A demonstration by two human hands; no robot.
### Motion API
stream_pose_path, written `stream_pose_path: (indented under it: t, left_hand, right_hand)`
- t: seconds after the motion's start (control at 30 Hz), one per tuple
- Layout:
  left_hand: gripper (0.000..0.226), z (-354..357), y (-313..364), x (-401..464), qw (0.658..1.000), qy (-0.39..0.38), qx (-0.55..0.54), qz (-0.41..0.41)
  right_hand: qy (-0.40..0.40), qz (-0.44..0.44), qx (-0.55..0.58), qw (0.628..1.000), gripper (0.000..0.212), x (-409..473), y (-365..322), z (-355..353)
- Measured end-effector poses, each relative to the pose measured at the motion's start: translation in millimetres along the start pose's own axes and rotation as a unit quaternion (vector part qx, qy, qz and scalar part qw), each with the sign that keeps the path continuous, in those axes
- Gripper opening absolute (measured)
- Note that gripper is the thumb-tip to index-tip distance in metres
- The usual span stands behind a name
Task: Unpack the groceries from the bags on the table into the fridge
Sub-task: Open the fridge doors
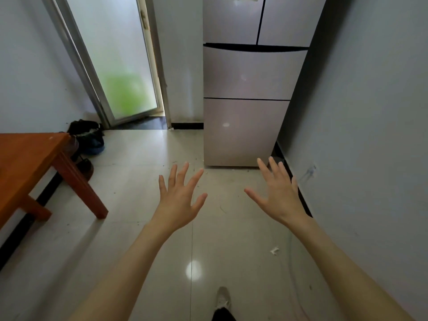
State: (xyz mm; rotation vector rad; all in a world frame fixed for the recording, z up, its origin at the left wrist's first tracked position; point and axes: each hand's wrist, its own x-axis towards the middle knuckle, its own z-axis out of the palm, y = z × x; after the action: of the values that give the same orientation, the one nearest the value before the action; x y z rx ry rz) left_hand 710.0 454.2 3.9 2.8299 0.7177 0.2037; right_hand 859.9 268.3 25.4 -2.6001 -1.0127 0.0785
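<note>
While both hands are stretched out in front of the body, neither carries anything: left hand (179, 198) and right hand (279, 193) have fingers spread wide and straight, backs up, over the tiled floor (139, 228). Fridge (250, 100) stands ahead against the right wall, all doors and drawers closed; upper pair of doors meet at a vertical seam, two drawer fronts below. Only a corner of the wooden surface (27, 163) shows at left, bare where visible; no bags or groceries in view, so their location cannot be told. A dark bag (89, 137) lies on the floor behind the surface leg; contents unclear.

Judgement: fridge front is smooth, glossy, stiff and has no protruding handles. The dark recess above the upper drawer looks like the finger-pull; upper doors are probably gripped at their lower edge or the centre seam. Doors will likely resist at the seal, so pull steadily.
</note>
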Motion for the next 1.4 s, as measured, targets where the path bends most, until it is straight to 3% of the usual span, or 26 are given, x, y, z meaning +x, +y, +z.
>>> stream_pose_path:
  t: [0.27, 0.7, 0.97, 1.1, 1.23, 1.4]
  left_hand:
    - [0.064, -5.9, -1.3, 169.8, 0.999, 0.052, 0.011, 0.008]
    - [0.064, 42.4, -27.9, 387.1, 1.0, -0.021, -0.012, 0.005]
    - [0.064, 37.5, -58.9, 565.2, 0.999, -0.021, -0.028, 0.037]
    - [0.081, 29.2, -50.7, 636.4, 0.996, -0.027, -0.051, 0.065]
    - [0.06, 32.8, -39.7, 695.0, 0.992, -0.059, -0.084, 0.071]
    - [0.053, 41.1, -16.9, 766.1, 0.979, -0.074, -0.187, 0.023]
  right_hand:
    - [0.0, -0.024, -0.002, 1.0, 0.08, 162.4, 31.3, -10.9]
    - [-0.037, -0.001, -0.023, 0.999, 0.08, 366.5, 68.7, 19.6]
    - [0.0, 0.027, 0.003, 1.0, 0.078, 526.6, 71.0, 17.6]
    - [0.023, 0.039, 0.012, 0.999, 0.077, 589.3, 79.1, 6.5]
    - [0.038, 0.054, 0.008, 0.998, 0.075, 648.2, 96.7, -3.5]
    - [0.072, 0.035, 0.015, 0.997, 0.073, 717.3, 128.8, -15.8]
